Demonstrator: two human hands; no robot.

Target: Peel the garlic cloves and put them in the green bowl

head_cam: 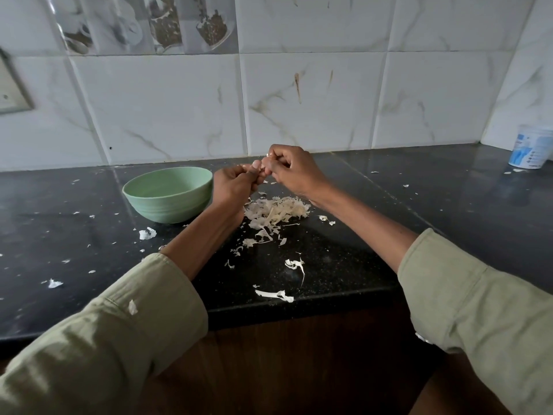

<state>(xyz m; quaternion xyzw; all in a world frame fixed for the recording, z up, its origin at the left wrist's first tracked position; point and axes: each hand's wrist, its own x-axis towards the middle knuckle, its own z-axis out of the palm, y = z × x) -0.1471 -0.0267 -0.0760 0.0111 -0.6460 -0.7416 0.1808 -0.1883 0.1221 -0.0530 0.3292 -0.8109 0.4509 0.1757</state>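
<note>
Both hands pinch one garlic clove above the black counter point(344, 259), just right of the green bowl.

The green bowl point(167, 202) stands on the counter at left; no cloves show in the part of its inside that is visible. The left hand point(232, 184) and right hand point(291, 169) meet fingertip to fingertip, fingers curled, clamped on a small garlic clove point(258, 165) held between them. Below them lies a heap of papery peels point(275, 212). A white-and-blue cup point(531, 151) sits far right.
</note>
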